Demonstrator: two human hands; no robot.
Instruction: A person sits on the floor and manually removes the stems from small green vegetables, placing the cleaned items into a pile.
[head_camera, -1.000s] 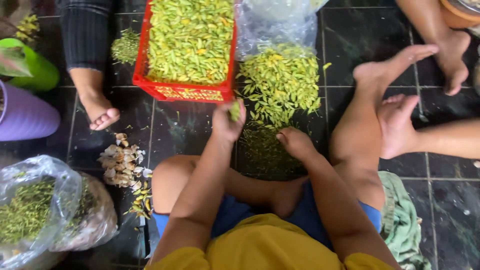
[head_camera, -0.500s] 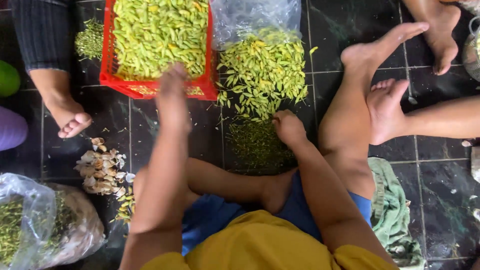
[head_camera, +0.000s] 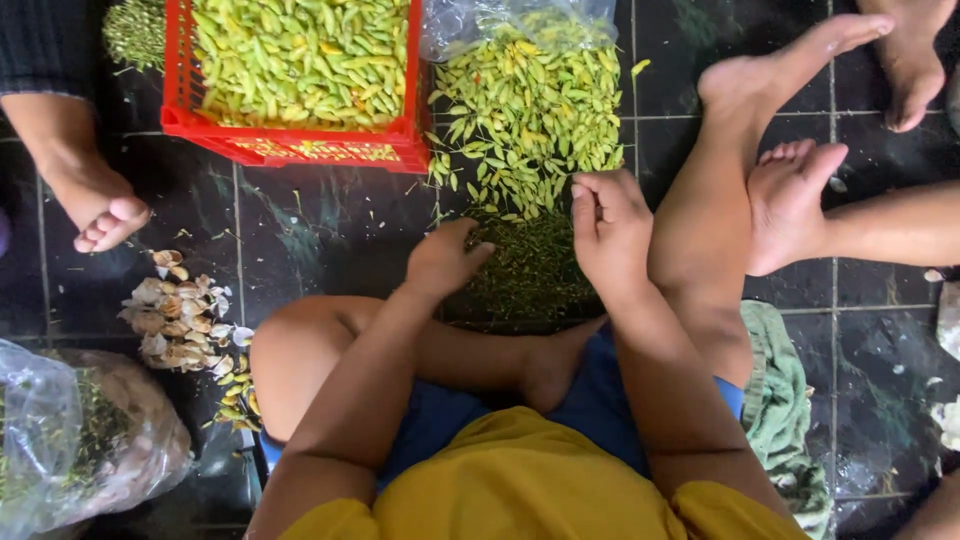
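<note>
Left hand (head_camera: 445, 262) was stretched up to the red crate (head_camera: 180, 120) half a second ago; now it's pulled back to centre frame, fingers curled, low over the dark green heap of stems (head_camera: 530, 265). Can't tell if it's pinching anything. Right hand (head_camera: 608, 222) has lifted slightly and sits right of centre, fingers folded shut; whether a chili is inside is hidden. Hands are close together but not touching.

Reads as: one piece just dropped in the crate, both hands back at the working spot between piles.

Loose pile of green chilies (head_camera: 530, 110) lies on the tiled floor (head_camera: 330, 235) at upper centre, spilling from a clear plastic bag (head_camera: 500, 25), just above the stems. Crate at upper left is full of chilies. Pale husks (head_camera: 170, 310) at left, another bag (head_camera: 70, 440) lower left. Other people's feet at left and upper right.
</note>
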